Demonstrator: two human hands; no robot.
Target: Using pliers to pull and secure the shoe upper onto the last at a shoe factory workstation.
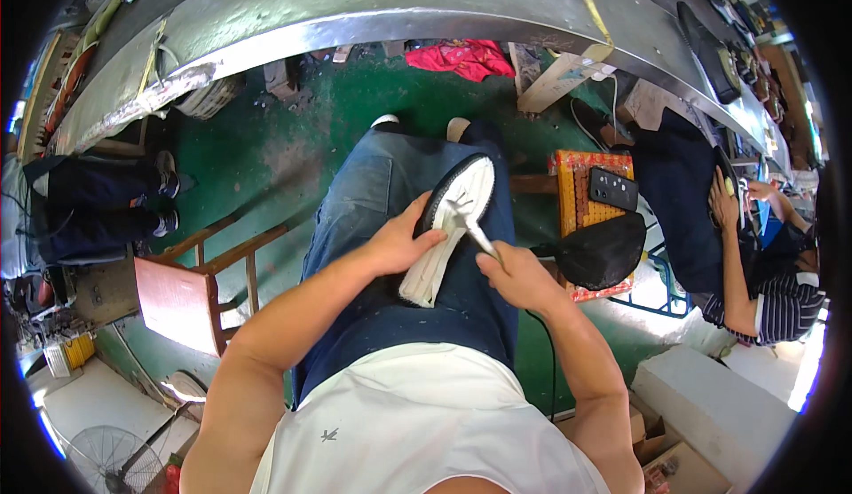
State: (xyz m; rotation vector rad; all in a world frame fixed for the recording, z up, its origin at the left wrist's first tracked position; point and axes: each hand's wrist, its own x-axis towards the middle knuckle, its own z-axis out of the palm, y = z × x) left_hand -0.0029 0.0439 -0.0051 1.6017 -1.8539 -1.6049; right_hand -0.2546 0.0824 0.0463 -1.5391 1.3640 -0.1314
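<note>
Across my lap lies a shoe (477,180), bottom side up, with a white underside and a dark edge. My left hand (401,240) is wrapped round its side, the thumb lying over the white part. Closed on the handle of a silver-coloured hammer (477,230), my right hand (522,277) is just to the right of the shoe. The hammer's metal head rests against or just above the middle of the white underside; I cannot tell whether it touches.
A long metal bench (355,25) runs across the far side. On my right, a stool with a beaded orange mat (572,199) bears a black phone (612,189) and a black pouch (599,252). A wooden chair (182,306) stands at left. Other people sit on both sides.
</note>
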